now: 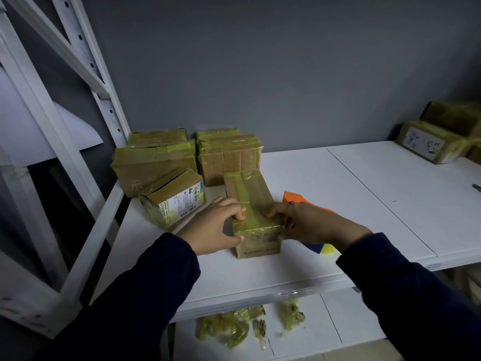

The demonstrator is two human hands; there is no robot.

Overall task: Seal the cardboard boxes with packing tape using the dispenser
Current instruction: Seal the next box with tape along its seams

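A grey wall (286,61) fills the upper half of the frame. Below it a white desk (351,183) runs from the centre to the right edge. A white metal rack frame (86,82) slants down the upper left.

Two dark blue sleeves (145,287) come up from the bottom corners toward the middle of the desk. Beneath the desk's front edge, a lower shelf (325,321) shows at bottom centre.

At the back left of the desk stand stacked boxes (156,162) wrapped in yellowish tape, with a second pile (229,157) just beside them on the right. In front of them, a smaller labelled box (174,199) sits tilted. More taped boxes (429,142) lie at the far right edge, well apart from the rest.

The cardboard box (253,204) being worked on sits at the centre of the frame. A strip of yellowish tape runs along its top and over the near end. The left hand (210,225) grips its left side, fingers curled over the top edge and the thumb on the near face. The right hand (317,222) grips the right side, fingers curled onto the taped top.

The orange dispenser (294,198) lies on the desk just behind the right hand, and a blue and yellow part shows below the wrist.

Crumpled tape scraps (234,327) lie on the lower shelf.
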